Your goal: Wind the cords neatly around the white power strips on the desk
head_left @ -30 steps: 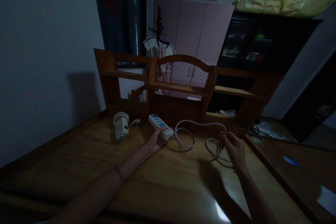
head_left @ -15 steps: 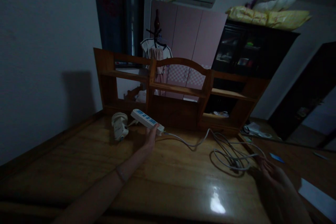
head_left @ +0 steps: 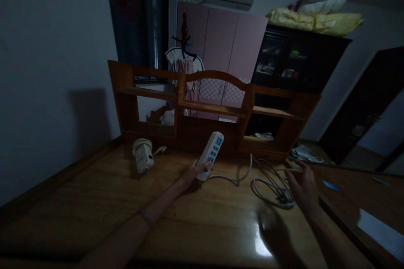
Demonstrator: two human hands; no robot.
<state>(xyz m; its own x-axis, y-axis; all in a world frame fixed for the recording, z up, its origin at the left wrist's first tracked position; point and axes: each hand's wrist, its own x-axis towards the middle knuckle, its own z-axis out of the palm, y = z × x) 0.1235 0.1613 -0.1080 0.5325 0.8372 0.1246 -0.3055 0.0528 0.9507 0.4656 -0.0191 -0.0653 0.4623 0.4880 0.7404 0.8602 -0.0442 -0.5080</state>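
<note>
My left hand (head_left: 192, 174) is closed around the lower end of a white power strip (head_left: 212, 155) with blue socket faces. The strip is held tilted above the wooden desk (head_left: 189, 222), its far end raised. A pale cable (head_left: 232, 179) runs from its lower end to a loose coil (head_left: 273, 191) on the right. Over the right side of that coil is my right hand (head_left: 303, 185), thumb and fingers apart, with a strand of cable passing between them. Left of the strip, a second white power strip (head_left: 144, 159) with its cord wound around it lies on the desk.
A wooden shelf rack (head_left: 214, 109) stands along the desk's back edge. A wall (head_left: 57, 134) borders the left side. To the right, a lower brown surface (head_left: 347, 195) holds a white sheet (head_left: 380, 231) and a small blue card (head_left: 330, 185).
My left hand has moved right and turned the power strip more upright, with its sockets facing right. My right hand has moved left and up over the coil, its fingers spreading.
</note>
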